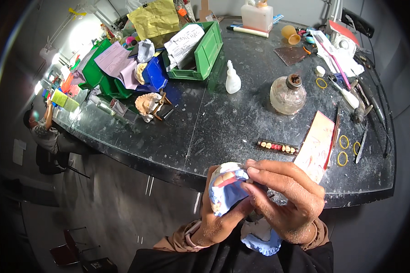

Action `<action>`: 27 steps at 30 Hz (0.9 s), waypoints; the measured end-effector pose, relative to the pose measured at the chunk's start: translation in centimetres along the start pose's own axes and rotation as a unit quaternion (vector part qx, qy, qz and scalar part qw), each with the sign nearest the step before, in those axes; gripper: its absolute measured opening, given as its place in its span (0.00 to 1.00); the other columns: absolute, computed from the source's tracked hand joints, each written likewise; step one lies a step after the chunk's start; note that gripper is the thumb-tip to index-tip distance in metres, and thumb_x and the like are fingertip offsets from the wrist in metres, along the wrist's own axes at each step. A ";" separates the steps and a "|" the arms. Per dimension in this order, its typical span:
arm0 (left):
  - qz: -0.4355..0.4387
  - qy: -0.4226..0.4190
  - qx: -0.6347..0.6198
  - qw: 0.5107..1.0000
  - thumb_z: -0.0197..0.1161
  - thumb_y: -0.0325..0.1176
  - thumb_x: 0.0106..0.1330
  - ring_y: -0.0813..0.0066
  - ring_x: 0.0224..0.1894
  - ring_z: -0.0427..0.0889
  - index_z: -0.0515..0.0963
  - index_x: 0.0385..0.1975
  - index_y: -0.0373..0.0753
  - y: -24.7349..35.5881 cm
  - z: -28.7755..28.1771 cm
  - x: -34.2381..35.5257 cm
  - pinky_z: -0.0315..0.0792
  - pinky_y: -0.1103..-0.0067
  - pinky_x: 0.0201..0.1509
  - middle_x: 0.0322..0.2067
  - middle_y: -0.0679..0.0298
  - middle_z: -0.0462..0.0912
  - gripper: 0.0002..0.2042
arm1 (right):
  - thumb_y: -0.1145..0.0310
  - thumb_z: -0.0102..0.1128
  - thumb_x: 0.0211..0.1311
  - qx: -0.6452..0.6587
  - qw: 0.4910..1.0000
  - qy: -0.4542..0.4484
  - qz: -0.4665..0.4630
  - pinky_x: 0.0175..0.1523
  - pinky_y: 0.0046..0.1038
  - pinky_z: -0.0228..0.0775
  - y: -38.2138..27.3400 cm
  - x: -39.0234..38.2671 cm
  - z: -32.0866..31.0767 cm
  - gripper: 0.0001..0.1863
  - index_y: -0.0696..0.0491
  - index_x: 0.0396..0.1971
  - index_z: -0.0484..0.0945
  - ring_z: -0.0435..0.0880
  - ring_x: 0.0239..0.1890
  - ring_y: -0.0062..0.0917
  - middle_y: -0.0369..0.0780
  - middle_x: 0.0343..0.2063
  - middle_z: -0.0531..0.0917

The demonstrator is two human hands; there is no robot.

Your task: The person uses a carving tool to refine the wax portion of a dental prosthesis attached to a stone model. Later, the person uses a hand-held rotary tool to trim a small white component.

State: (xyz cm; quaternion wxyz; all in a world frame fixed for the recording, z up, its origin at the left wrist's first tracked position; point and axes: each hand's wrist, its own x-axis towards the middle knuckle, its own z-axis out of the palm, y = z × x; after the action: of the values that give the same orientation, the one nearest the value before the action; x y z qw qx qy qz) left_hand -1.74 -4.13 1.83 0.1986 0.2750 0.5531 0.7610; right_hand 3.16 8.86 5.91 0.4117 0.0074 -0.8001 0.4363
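My left hand (217, 226) is closed around a blue and white dental cast (224, 200) with cream teeth and pink material along its ridge, held above the bench's front edge. My right hand (284, 195) has its fingertips pressed on the cast's right side, fingers bent. Below my hands a second blue and grey cast (259, 239) lies against the dark cloth over my lap. On the bench just beyond are a strip of artificial teeth (278, 146), a stained pink sheet (315, 134) and a knife (361, 143).
A glass burner (288, 100), dropper bottle (233, 79), articulated cast (148, 104) and yellow bands (344, 150) stand or lie on the dark bench (191, 123). Green bins (205, 57) and a blue bin (157, 77) hold papers and casts. A seated person (50, 134) is at far left.
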 end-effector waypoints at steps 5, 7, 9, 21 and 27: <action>0.003 0.008 0.035 0.999 0.66 0.24 0.55 0.75 0.47 0.73 0.62 0.51 0.34 0.1 0.1 0.1 0.70 0.80 0.49 0.45 0.60 0.69 0.25 | 0.78 0.70 0.42 -0.014 1.000 0.007 -0.007 0.28 0.20 0.77 0.2 -0.3 0.3 0.15 0.61 0.34 0.81 0.85 0.30 0.28 0.45 0.32 0.83; 0.004 0.009 0.033 0.999 0.66 0.24 0.55 0.75 0.47 0.73 0.63 0.51 0.34 0.1 0.1 0.1 0.70 0.79 0.49 0.45 0.61 0.69 0.24 | 0.78 0.69 0.43 -0.018 1.000 0.003 -0.002 0.28 0.20 0.77 0.2 -0.4 0.3 0.15 0.61 0.34 0.80 0.85 0.30 0.29 0.46 0.33 0.83; 0.005 0.009 0.031 0.999 0.66 0.24 0.55 0.75 0.48 0.73 0.63 0.51 0.34 0.0 0.2 0.0 0.69 0.79 0.50 0.45 0.61 0.69 0.24 | 0.78 0.69 0.43 -0.023 1.000 0.000 0.003 0.28 0.19 0.77 0.3 -0.4 0.3 0.15 0.62 0.35 0.80 0.85 0.30 0.29 0.46 0.34 0.83; 0.022 0.050 -0.020 0.998 0.66 0.23 0.54 0.73 0.48 0.73 0.64 0.51 0.34 -0.1 0.5 -0.1 0.68 0.78 0.51 0.45 0.61 0.69 0.25 | 0.76 0.69 0.44 -0.050 0.998 -0.029 0.030 0.36 0.24 0.77 -0.4 -0.6 0.4 0.20 0.61 0.41 0.79 0.85 0.34 0.33 0.51 0.34 0.83; 0.048 0.030 0.044 0.997 0.65 0.22 0.54 0.71 0.48 0.73 0.64 0.50 0.36 -0.8 0.1 -0.3 0.70 0.76 0.50 0.46 0.59 0.67 0.24 | 0.79 0.66 0.46 -0.011 0.998 -0.043 0.039 0.36 0.23 0.77 -0.3 -0.5 0.4 0.19 0.62 0.42 0.79 0.85 0.34 0.33 0.51 0.34 0.83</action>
State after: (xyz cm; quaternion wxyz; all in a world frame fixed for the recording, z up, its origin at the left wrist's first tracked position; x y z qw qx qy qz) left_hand -1.46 -4.04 1.03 0.1324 0.2866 0.5782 0.7523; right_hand 3.38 8.23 5.65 0.3595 -0.0094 -0.8214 0.4426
